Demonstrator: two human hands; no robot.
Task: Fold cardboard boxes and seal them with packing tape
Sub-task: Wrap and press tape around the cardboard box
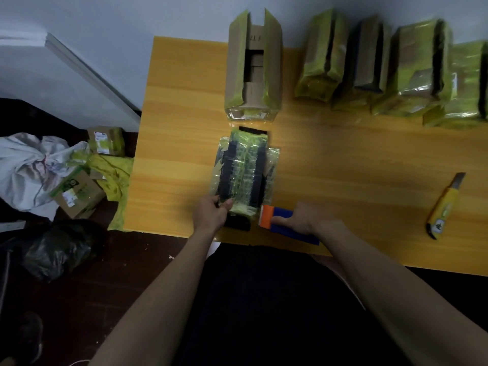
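Observation:
A small dark box (pixel 244 167), wrapped in shiny yellow-green tape, lies lengthwise on the orange wooden table (pixel 343 159) in front of me. My left hand (pixel 211 213) grips its near left corner, fingers curled on the taped edge. My right hand (pixel 303 217) grips a blue and orange tape dispenser (pixel 280 220) lying just right of the box's near end, thumb along its top. An open cardboard box (pixel 253 72) with taped flaps stands behind the small one.
Several taped boxes (pixel 383 67) line the table's far right edge. A yellow utility knife (pixel 443 207) lies at the right. On the floor at left are a white sack (pixel 29 167), cardboard parcels (pixel 79 191) and a black bag (pixel 58 247).

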